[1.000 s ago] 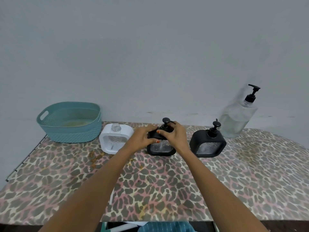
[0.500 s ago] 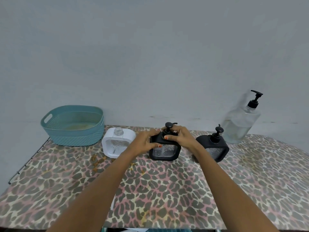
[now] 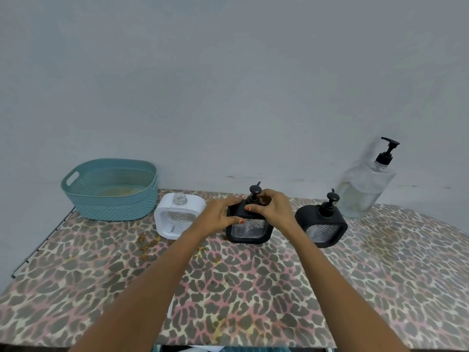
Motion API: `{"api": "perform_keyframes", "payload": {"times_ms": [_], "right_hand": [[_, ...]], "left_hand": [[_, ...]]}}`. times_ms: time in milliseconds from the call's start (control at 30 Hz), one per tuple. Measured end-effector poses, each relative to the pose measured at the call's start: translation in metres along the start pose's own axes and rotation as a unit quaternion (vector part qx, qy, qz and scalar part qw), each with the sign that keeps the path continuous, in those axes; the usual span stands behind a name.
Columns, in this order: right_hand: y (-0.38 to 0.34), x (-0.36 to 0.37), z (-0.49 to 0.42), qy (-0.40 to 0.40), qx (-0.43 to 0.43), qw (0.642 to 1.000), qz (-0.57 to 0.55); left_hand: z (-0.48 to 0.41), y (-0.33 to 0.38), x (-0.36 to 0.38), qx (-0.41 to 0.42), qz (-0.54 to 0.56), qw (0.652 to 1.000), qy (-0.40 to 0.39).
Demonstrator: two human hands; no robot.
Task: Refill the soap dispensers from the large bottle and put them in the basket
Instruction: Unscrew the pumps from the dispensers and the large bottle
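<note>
Three soap dispensers stand on the leopard-print tabletop [image 3: 253, 288]: two black ones, the middle black dispenser [image 3: 250, 228] and the black dispenser at 3 o'clock of it [image 3: 322, 226], and one white dispenser [image 3: 177, 217] at its 9 o'clock. There is one large clear pump bottle [image 3: 365, 189] at 2 o'clock, one teal basket [image 3: 111, 204] at 10 o'clock, and two hands, left hand [image 3: 218, 215] and right hand [image 3: 274, 207].

1. A black soap dispenser [image 3: 250, 228] with its pump on stands upright at the middle.
2. A second black dispenser [image 3: 321, 226] stands to its right, pump fitted.
3. A white dispenser [image 3: 177, 218] stands uncapped.
4. A large clear bottle [image 3: 365, 189], partly filled, stands far right.
5. A teal basket [image 3: 111, 191] is set far left.
</note>
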State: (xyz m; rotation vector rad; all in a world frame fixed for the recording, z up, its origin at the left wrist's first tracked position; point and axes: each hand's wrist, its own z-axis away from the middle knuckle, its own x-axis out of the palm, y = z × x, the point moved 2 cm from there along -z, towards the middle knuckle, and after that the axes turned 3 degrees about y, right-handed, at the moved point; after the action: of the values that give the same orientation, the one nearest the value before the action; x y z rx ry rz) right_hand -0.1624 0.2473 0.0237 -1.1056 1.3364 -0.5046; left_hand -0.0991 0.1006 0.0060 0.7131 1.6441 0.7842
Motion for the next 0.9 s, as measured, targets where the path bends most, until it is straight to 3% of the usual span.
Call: {"api": "perform_keyframes", "payload": {"times_ms": [133,333,600,767,900], "right_hand": [[-0.001,-0.006,0.0,-0.081,0.027,0.995,-0.06],[-0.002,0.005,0.006,0.063,-0.013,0.998,0.008],[0.001,0.004,0.012,0.006,-0.003,0.998,-0.07],[-0.002,0.01,0.011,0.066,-0.031,0.997,-0.008],[0.0,0.008,0.012,0.054,-0.008,0.997,-0.058]], "left_hand": [[-0.001,-0.001,0.001,-0.006,0.001,1.0,-0.001],[0.0,0.0,0.001,-0.002,0.004,1.0,-0.003],[0.0,-0.002,0.002,-0.008,0.001,1.0,0.0],[0.0,-0.001,0.002,0.001,0.0,1.0,0.006],[-0.001,-0.002,0.002,-0.006,-0.007,1.0,0.005]]}}
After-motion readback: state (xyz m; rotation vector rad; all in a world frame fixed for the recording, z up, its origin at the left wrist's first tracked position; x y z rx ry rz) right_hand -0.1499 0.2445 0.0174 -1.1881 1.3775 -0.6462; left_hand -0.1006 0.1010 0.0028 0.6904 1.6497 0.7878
